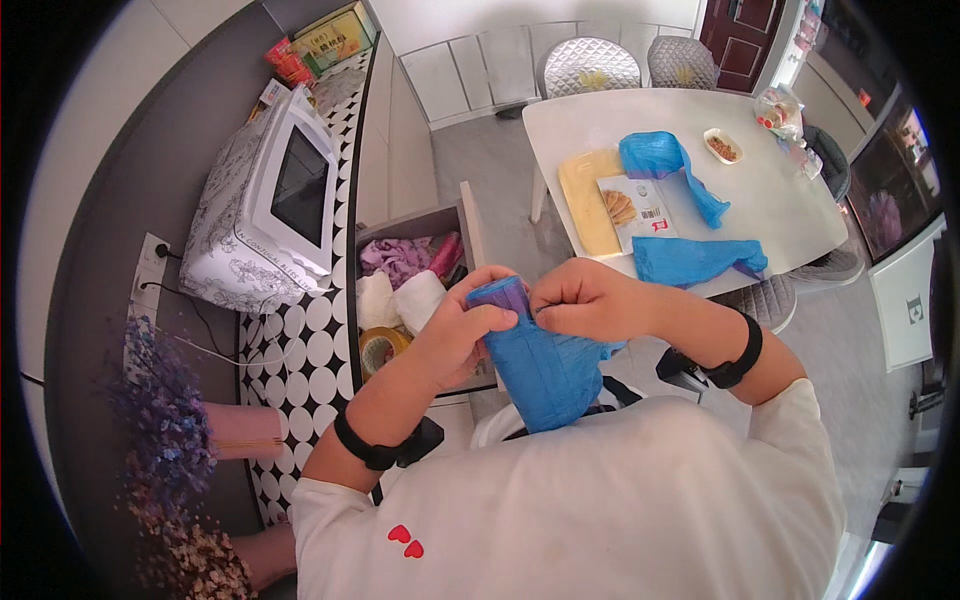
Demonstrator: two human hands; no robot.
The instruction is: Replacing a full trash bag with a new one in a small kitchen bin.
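In front of my chest I hold a blue plastic bag bundle (551, 375) with a purple strip near its rolled upper end. My left hand (469, 319) wraps around that upper end, its thumb pressing on the front. The fingers of my right hand (589, 300) are curled and pinch the bundle's upper edge beside the purple strip. Two more blue plastic pieces lie on the white table ahead: a curved one (656, 154) at the back and a flatter one (690, 259) nearer me.
A pulled-out drawer (471, 225) holds purple patterned cloth (397, 259), white bundles and yellow tape (382, 349). A microwave (262, 195) and flower vases stand left. On the table (795, 225) are a yellow tray (589, 202), a printed packet (637, 210) and a small bowl (723, 146).
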